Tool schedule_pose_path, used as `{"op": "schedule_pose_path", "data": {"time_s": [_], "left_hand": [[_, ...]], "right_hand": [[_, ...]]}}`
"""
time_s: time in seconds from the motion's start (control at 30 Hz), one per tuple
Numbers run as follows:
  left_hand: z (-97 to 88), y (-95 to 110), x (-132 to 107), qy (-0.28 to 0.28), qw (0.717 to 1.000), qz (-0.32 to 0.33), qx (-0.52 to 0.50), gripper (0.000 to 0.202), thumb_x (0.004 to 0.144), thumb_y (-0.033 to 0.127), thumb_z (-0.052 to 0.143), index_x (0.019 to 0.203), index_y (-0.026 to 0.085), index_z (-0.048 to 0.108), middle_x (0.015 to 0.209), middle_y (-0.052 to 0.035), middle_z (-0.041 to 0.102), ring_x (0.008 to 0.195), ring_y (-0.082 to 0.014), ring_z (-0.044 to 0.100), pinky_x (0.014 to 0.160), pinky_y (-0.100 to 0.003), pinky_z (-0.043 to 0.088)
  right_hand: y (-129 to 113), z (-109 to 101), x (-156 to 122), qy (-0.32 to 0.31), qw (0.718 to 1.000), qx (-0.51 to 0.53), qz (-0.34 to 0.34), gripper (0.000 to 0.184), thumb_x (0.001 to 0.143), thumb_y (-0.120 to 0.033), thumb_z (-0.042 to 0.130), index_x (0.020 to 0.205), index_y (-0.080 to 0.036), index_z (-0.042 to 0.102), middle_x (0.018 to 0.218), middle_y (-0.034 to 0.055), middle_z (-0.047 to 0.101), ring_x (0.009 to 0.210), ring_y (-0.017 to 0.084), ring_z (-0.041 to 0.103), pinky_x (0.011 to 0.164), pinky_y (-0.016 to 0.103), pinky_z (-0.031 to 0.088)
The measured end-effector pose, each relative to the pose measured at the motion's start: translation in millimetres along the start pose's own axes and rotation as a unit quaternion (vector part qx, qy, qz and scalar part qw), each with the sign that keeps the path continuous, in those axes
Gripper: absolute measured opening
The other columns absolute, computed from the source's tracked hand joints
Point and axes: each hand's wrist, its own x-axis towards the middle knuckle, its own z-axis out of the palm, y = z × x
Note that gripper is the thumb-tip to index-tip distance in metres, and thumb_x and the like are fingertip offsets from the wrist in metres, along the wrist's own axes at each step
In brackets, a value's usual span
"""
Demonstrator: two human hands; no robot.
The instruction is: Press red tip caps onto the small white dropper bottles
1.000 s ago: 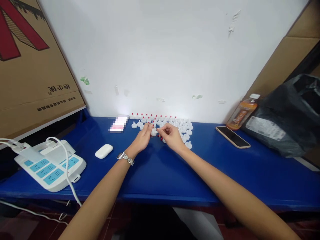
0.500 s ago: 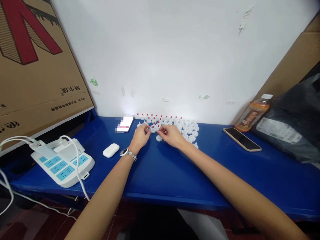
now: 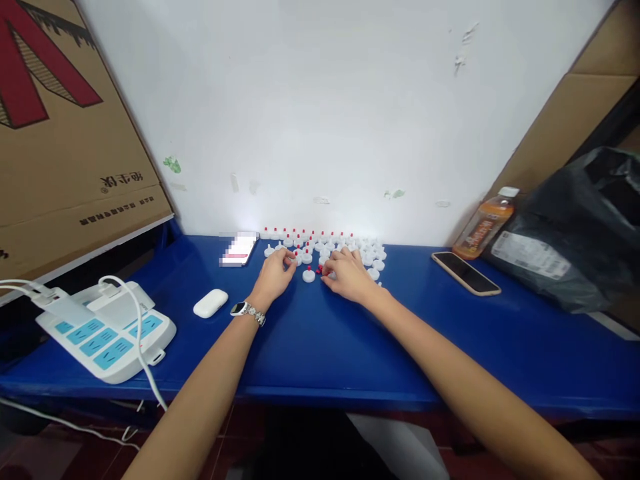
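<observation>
My left hand (image 3: 275, 272) rests on the table, its thumb and fingers curved but apart and holding nothing, beside white nozzle caps. Just right of its fingertips stands a white cap with a red tip (image 3: 297, 260). A single red-tipped white cap (image 3: 309, 275) stands upright between my two hands. My right hand (image 3: 347, 273) is bent down over a few small red tip caps (image 3: 319, 270), and its thumb and fingers close at them; the fingertips are partly hidden. Behind lie rows of white caps (image 3: 370, 255), several with red tips along the wall.
At the left are a power strip (image 3: 107, 333) with white cables, a white earphone case (image 3: 211, 303) and a lit phone (image 3: 243, 248). To the right lie a dark phone (image 3: 466, 273), an orange drink bottle (image 3: 485, 223) and a black plastic parcel (image 3: 565, 233). A white wall backs the blue table (image 3: 320, 353).
My right hand has moved back from the front white cap to the small red tip caps. That cap now shows a red tip. The view has shifted slightly right.
</observation>
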Motion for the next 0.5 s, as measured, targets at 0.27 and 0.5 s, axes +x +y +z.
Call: {"op": "schedule_pose_path", "data": {"time_s": [0.27,0.5], "left_hand": [[0.7,-10.2,2.8,0.053,0.998,-0.036,0.029,0.022,0.087,0.029,0.059,0.107,0.017,0.06,0.09,-0.0051,0.061,0.08,-0.0188,0.057,0.078,-0.033,0.046],[3.1,-15.0,14.3,0.087,0.993,-0.049,0.06,0.037,0.092,0.029,0.054,0.126,0.015,0.058,0.098,-0.0093,0.059,0.092,-0.0235,0.058,0.089,-0.039,0.047]], "right_hand": [[1.6,4.9,-0.9,0.016,0.998,0.05,0.022,0.012,0.09,-0.025,0.063,0.081,-0.02,0.069,0.089,0.0073,0.067,0.095,0.026,0.051,0.084,0.04,0.03],[-5.3,11.5,5.2,0.05,0.981,0.172,0.072,0.013,0.09,-0.028,0.062,0.081,-0.021,0.069,0.079,0.0025,0.068,0.089,0.022,0.054,0.084,0.038,0.03]]}}
